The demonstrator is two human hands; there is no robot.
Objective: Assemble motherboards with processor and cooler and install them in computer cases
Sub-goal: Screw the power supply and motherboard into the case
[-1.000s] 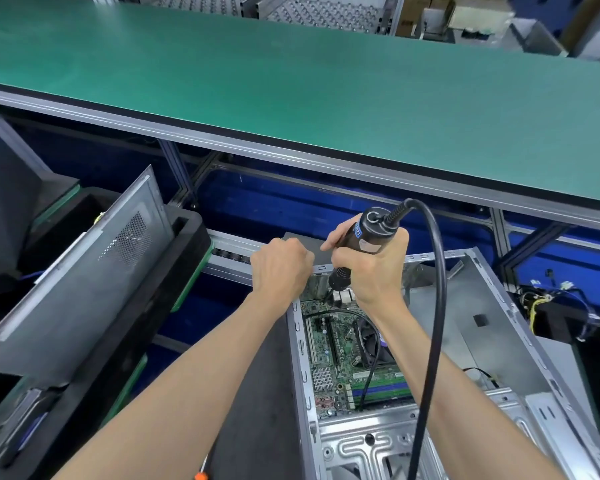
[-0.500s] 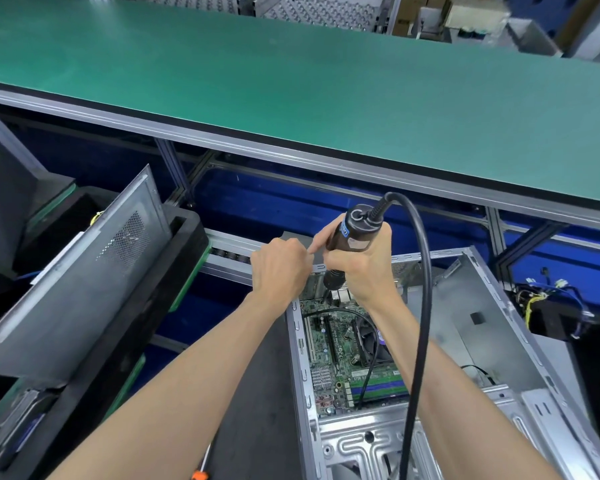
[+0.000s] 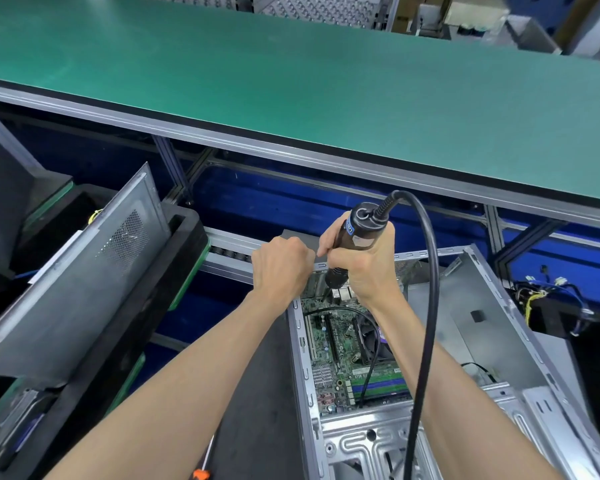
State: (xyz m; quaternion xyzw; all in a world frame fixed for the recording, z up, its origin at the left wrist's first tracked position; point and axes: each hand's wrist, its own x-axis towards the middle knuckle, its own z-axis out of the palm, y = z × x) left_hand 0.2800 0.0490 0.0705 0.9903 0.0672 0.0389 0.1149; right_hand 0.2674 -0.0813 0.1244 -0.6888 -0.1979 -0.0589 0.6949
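a: fingers of the right hand [image 3: 364,268] are wrapped round the electric screwdriver [image 3: 354,244], held upright with its tip down at the far corner of the motherboard [image 3: 340,355]. the left hand [image 3: 281,268] is curled just beside the tool; what it pinches, if anything, cannot be told.

b: and what is done?

a: the motherboard, with the cooler [image 3: 369,337] fitted, is already laid inside the computer case [image 3: 492,341]. fastening appears to be under way; remaining screws cannot be counted.
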